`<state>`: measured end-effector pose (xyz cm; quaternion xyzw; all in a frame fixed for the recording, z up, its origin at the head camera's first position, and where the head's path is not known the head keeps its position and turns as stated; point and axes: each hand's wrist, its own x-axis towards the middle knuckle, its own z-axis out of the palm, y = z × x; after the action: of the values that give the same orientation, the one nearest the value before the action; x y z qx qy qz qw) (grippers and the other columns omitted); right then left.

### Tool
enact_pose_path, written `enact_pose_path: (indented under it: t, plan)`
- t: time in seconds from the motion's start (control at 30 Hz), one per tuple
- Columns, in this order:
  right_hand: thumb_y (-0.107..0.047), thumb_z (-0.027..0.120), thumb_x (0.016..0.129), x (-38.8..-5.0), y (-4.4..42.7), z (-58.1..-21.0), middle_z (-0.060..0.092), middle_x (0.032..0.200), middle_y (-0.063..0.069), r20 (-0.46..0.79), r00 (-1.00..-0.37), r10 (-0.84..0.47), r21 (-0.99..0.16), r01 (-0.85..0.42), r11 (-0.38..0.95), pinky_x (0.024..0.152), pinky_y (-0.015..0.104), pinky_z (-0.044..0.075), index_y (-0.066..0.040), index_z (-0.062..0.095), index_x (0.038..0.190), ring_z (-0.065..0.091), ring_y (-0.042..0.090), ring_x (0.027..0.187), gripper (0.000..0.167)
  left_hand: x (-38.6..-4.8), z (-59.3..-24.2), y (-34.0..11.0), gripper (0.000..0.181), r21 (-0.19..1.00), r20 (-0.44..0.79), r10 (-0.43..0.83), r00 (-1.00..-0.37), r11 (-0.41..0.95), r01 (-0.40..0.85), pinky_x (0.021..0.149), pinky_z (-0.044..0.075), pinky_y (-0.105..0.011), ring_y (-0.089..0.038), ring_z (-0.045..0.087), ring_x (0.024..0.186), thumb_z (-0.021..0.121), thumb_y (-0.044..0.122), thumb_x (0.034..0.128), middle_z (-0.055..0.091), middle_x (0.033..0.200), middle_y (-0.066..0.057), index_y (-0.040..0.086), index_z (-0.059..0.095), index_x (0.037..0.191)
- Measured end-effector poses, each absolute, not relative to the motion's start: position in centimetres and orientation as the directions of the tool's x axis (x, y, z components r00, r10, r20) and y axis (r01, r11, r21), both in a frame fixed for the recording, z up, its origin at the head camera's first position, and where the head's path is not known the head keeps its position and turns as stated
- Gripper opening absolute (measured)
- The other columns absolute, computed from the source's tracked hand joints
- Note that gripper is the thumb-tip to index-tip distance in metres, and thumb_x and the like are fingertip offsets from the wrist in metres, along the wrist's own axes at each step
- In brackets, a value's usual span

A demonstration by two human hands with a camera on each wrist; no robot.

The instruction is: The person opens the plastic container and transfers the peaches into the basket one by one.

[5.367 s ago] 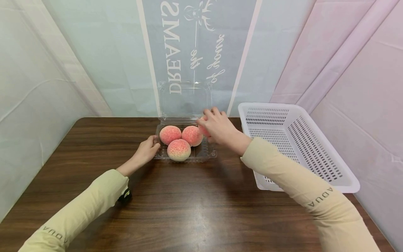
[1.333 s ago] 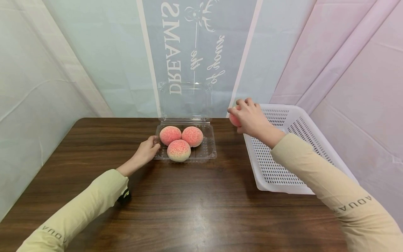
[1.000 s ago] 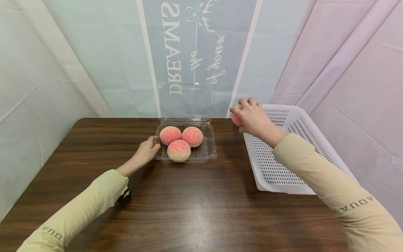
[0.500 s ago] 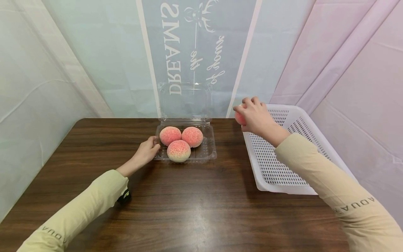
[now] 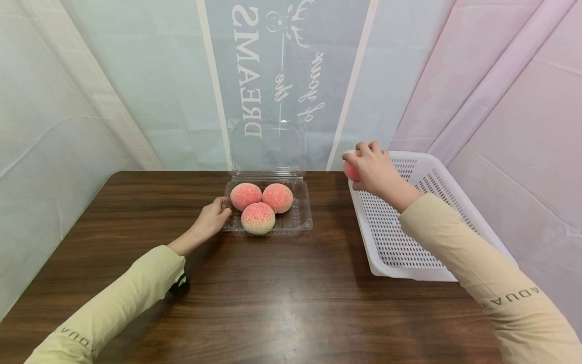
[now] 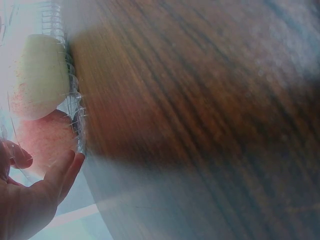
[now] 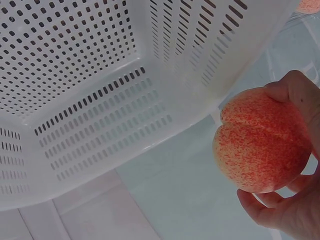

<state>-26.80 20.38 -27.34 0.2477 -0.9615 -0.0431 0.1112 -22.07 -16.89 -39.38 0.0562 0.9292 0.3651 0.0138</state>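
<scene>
My right hand [image 5: 376, 171] grips a peach [image 7: 265, 142], red-speckled with a crease, thumb on one side and fingers on the other. It is held at the far left corner of a white perforated plastic basket [image 5: 370, 253]. A clear plastic clamshell box [image 5: 297, 215] lies with its lid raised on the table. Inside it sit three peaches, one in front [image 5: 258, 218] and two behind [image 5: 246, 196]. My left hand [image 5: 211, 220] pinches the box's left edge between thumb and fingers. In the left wrist view, two peaches [image 6: 42, 77] show through the clear wall beside that hand.
The dark wood table [image 5: 273, 303] has its back edge against a printed cloth backdrop [image 5: 182, 101]. The basket stands on the right side of the table, partly covered by my right forearm. Cloth walls [image 5: 523, 126] close in both sides.
My right hand has carried the peach from above the clamshell box rightward to the basket's corner, drifting slowly right over the last second. The left hand and the other peaches stay in place.
</scene>
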Motion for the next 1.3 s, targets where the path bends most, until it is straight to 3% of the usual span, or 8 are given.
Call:
enact_pose_path:
  t: [0.57,1.3]
  plan:
    - [-0.021,0.078,0.063,-27.4,21.8,-27.5,0.041,0.116,0.025,0.154,-0.894,-0.422,0.124,-0.406,0.906,0.076,0.058,0.038,-0.010,0.048,0.123,0.034,0.047,0.106,0.067,-22.0,-39.3,-16.9,0.042,0.681,0.015,0.121,-0.993,0.725,0.099,0.071,0.043,-0.036,-0.027,0.051,0.084,0.038,0.009,0.0883,0.055,0.097,-0.021,-0.015,0.038,0.123]
    - [-0.020,0.075,0.062,-28.4,23.4,-28.5,0.041,0.113,0.028,0.110,-0.924,-0.365,0.096,-0.356,0.930,0.074,0.060,0.039,-0.007,0.048,0.123,0.036,0.050,0.102,0.068,-22.2,-39.4,-16.9,0.044,0.685,0.003,0.123,-0.992,0.723,0.092,0.073,0.043,-0.037,-0.027,0.053,0.087,0.037,0.009,0.0891,0.056,0.102,-0.024,-0.016,0.036,0.125]
